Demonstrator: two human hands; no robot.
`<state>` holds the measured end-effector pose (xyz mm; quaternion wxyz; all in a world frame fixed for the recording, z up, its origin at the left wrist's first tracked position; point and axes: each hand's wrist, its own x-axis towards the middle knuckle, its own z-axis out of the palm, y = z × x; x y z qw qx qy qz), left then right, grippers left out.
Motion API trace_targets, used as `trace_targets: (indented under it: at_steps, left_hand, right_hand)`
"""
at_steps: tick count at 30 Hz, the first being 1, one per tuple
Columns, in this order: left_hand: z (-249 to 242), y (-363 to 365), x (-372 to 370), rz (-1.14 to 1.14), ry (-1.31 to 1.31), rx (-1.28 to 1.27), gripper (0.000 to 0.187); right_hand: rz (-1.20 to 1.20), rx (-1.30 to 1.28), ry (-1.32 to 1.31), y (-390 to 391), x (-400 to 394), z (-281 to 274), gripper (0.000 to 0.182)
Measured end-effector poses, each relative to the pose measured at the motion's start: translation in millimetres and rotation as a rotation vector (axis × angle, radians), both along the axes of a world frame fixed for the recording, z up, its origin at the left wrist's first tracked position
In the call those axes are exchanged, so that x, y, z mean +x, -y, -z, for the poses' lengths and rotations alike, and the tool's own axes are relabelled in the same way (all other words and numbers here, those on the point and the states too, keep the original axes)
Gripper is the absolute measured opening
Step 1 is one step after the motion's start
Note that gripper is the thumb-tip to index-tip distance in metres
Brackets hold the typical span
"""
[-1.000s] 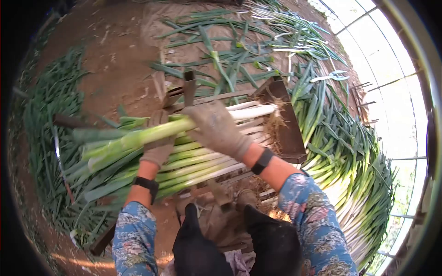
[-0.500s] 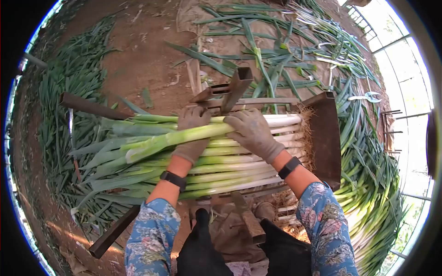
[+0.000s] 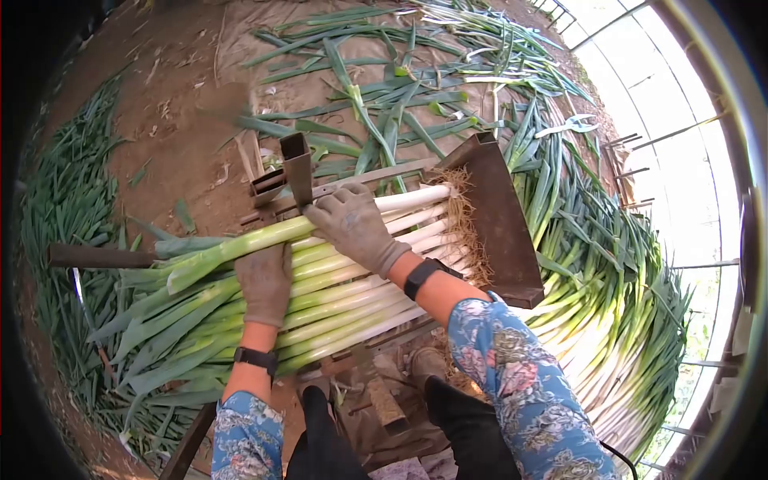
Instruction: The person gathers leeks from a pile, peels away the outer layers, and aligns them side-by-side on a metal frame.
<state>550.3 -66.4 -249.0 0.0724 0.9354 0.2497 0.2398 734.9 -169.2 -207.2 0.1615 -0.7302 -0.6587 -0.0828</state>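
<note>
Closest in, two floral sleeves reach forward over a metal rack (image 3: pixel 376 172) that cradles a row of leeks (image 3: pixel 336 308), laid side by side with their white shanks to the right and green leaves fanning left. Their hairy roots butt against a rusty metal end plate (image 3: pixel 500 216) standing tilted at the rack's right end. The left hand (image 3: pixel 264 282) — gloved, fingers spread and flat — presses down on the middle of the row, gripping nothing. The right hand (image 3: pixel 354 226), also gloved, curls over the top leek (image 3: pixel 264 240), which lies along the far edge of the stack just under the palm. A short upright metal post (image 3: pixel 298 166) stands just beyond that hand. To the right, a large heap of stacked leeks (image 3: pixel 624 320) crowds the plate's outer side. Farther off, cut green leaves (image 3: pixel 384 104) litter bare brown soil (image 3: pixel 176 104) — open ground at far left.
</note>
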Motion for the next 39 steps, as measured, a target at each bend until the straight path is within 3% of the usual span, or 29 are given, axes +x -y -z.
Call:
trace_targets:
  at_steps: [4,7,10,17,26,29,32,39]
  left_hand:
    - [-9.7,-1.6,-0.3,0.049,-0.113,-0.088,0.024]
    - [-33.4,-2.3,0.1,0.084,-0.158,-0.026,0.030]
    - [-40.5,1.0,1.1,0.074,-0.194,-0.049,0.037]
    - [-40.7,7.7,-4.2,0.073,-0.195,-0.060,0.045]
    - [-41.0,11.1,-11.3,0.102,-0.198,-0.089,0.054]
    - [-39.2,9.3,-12.7,0.107,-0.202,-0.101,0.056]
    - [-41.4,12.7,-10.7,0.085,-0.212,-0.092,0.060]
    - [-44.1,12.9,-13.7,0.103,-0.258,-0.129,0.065]
  right_hand:
    - [0.008,0.163,-0.117,5.8,6.5,5.6,0.039]
    - [0.183,0.098,-0.097,14.1,14.0,5.7,0.041]
    - [0.123,-0.070,0.026,18.6,24.3,12.1,0.042]
    - [-0.045,-0.118,0.108,13.5,53.0,30.5,0.041]
    - [-0.071,-0.250,0.162,16.6,64.4,19.1,0.038]
    - [0.112,-0.101,0.046,24.7,42.4,26.7,0.040]
    - [0.232,-0.004,-0.164,30.0,29.4,23.3,0.027]
    - [0.172,-0.005,-0.280,25.6,51.5,34.0,0.025]
